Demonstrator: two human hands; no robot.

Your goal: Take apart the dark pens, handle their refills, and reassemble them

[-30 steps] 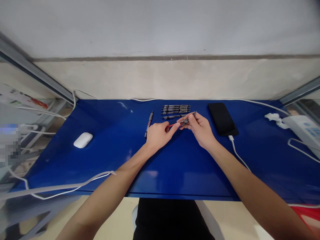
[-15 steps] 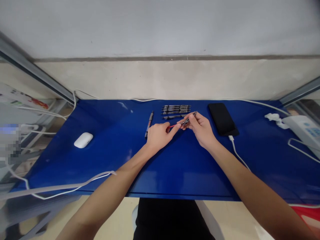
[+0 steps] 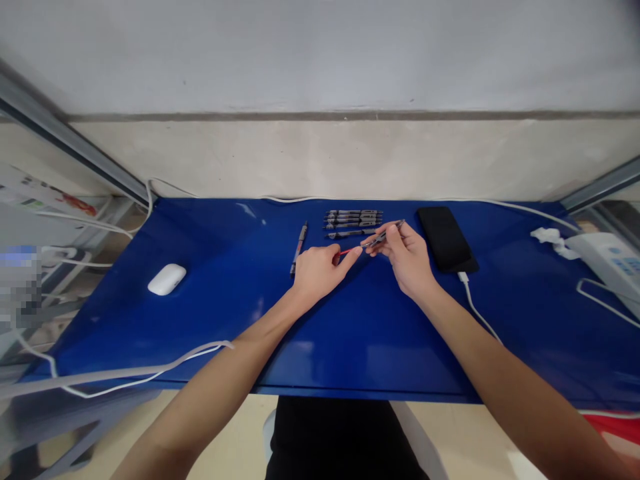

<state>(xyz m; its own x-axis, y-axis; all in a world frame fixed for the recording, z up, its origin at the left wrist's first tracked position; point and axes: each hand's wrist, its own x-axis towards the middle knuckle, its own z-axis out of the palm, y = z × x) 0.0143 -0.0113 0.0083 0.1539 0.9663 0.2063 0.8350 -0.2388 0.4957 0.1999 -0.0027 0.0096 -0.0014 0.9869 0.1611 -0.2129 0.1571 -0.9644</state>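
My left hand (image 3: 320,265) is closed, pinching a thin red pen refill (image 3: 346,252) between thumb and fingers. Its right end meets the front of a grey pen barrel (image 3: 383,237); whether it sits inside cannot be made out. That barrel is pinched in my right hand (image 3: 406,257), tilted up to the right. Just behind my hands lies a row of several dark pens (image 3: 353,219), with one pen (image 3: 347,234) slightly nearer to me. Another pen (image 3: 299,248) lies slanted beside my left hand, close to its knuckles.
A black phone (image 3: 445,237) with a white cable lies right of my right hand. On the blue table (image 3: 215,267) are a white earbud case (image 3: 167,279) at left, crumpled tissue (image 3: 553,241) and a white power strip (image 3: 610,257) at right. A white cable (image 3: 150,373) crosses the front left.
My right hand has shifted slightly to the right with the pen barrel, whose far end now reaches further right and up. My left hand stays in place with the red refill.
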